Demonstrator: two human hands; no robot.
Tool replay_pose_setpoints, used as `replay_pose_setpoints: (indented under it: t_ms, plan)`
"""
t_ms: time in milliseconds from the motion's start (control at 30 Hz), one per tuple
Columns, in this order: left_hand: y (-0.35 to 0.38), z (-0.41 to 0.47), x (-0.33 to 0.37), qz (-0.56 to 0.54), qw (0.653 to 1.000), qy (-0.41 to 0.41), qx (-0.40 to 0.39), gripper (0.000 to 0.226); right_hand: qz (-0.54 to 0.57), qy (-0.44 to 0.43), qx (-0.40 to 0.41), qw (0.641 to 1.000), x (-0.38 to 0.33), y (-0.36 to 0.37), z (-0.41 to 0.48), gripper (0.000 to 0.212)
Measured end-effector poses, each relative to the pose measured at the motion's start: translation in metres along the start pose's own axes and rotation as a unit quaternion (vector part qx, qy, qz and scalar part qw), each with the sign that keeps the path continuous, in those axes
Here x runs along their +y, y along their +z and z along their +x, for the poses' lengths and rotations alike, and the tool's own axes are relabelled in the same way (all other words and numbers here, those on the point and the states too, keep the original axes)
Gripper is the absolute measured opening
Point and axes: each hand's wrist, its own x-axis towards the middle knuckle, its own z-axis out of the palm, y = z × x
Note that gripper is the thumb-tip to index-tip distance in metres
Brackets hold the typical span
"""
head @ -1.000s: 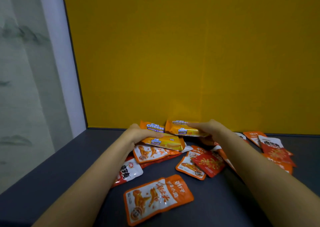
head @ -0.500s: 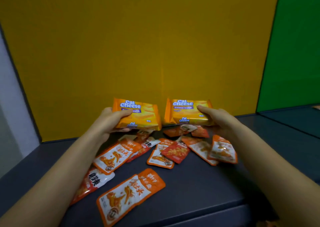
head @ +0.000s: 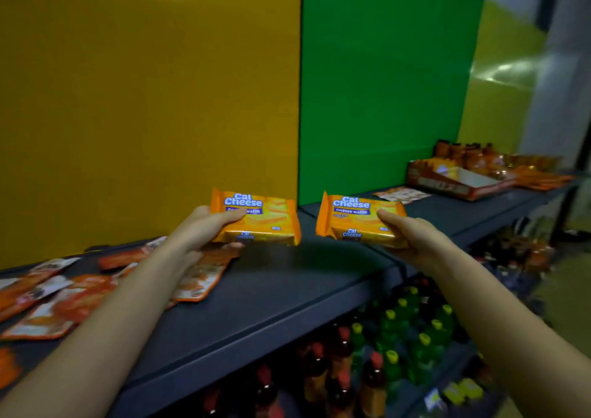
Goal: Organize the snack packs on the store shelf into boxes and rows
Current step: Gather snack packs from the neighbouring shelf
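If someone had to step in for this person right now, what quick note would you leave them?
Left hand grips one orange foil Cal Cheese wafer pack; right hand grips a second Cal Cheese wafer pack, both above the dark grey shelf.
Orange-and-white flat pouches lie scattered on it at left; an open orange cardboard display box sits far right.
Done: two packs lifted. Left: place them, sort the pouches into boxes and rows.
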Motion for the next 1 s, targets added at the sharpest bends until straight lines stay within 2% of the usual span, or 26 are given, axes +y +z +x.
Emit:
replay_pose_setpoints:
  t_ms: [133, 333, 700, 1000]
  plan:
    - [0.090, 0.010, -0.012, -0.017, 0.999, 0.011, -0.035, 0.031, -0.011, -0.005, 0.035, 0.999, -0.007, -0.088, 0.013, 0.027]
    - [0.200, 0.021, -0.026, -0.023, 0.997, 0.000, -0.069, 0.024, -0.014, 0.009, 0.066, 0.998, -0.014, -0.179, 0.038, 0.019]
    - [0.366, 0.099, -0.032, -0.025, 0.994, 0.032, -0.100, 0.028, -0.022, -0.010, 0.082, 0.996, -0.033, -0.295, 0.131, 0.022]
    - [0.481, 0.199, -0.002, -0.015, 0.994, 0.055, -0.098, 0.022, -0.052, -0.055, 0.047, 0.996, -0.079, -0.374, 0.264, 0.008]
